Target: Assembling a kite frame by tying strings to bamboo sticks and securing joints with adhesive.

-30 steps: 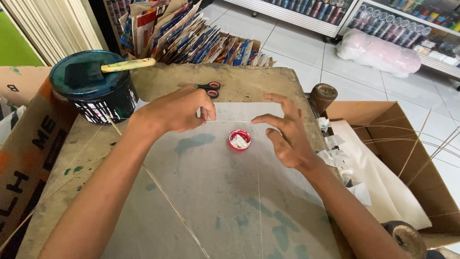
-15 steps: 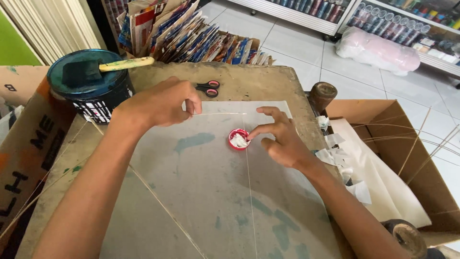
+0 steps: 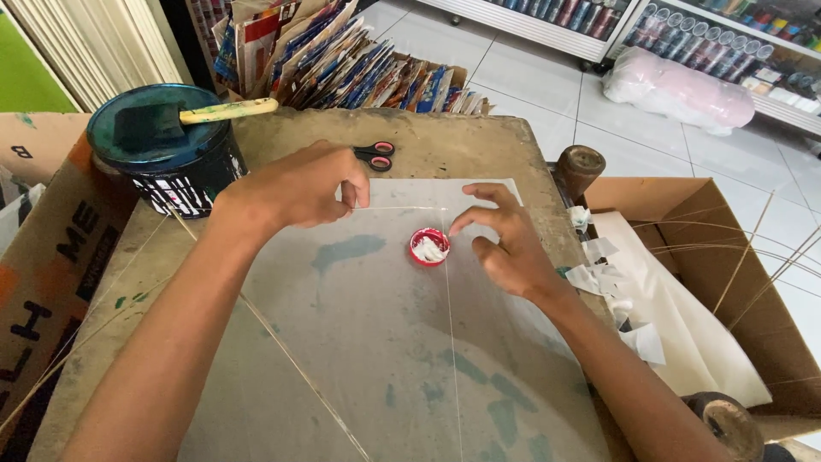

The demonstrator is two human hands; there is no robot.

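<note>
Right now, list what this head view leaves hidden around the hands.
- Left hand: fingertips curl under, so its grip on the thin stick is hidden.
- Scissors: blades behind the left hand.
- Red cap: white contents too small to identify.
- Right hand: palm faces down, unseen.

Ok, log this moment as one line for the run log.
left hand: pinching thin stick | right hand: fingertips at stick, beside red cap | under them: paper sheet

Red scissors (image 3: 375,155), paint tin w/ brush (image 3: 162,150), cardboard box (image 3: 684,201), magazines (image 3: 342,60)
</note>
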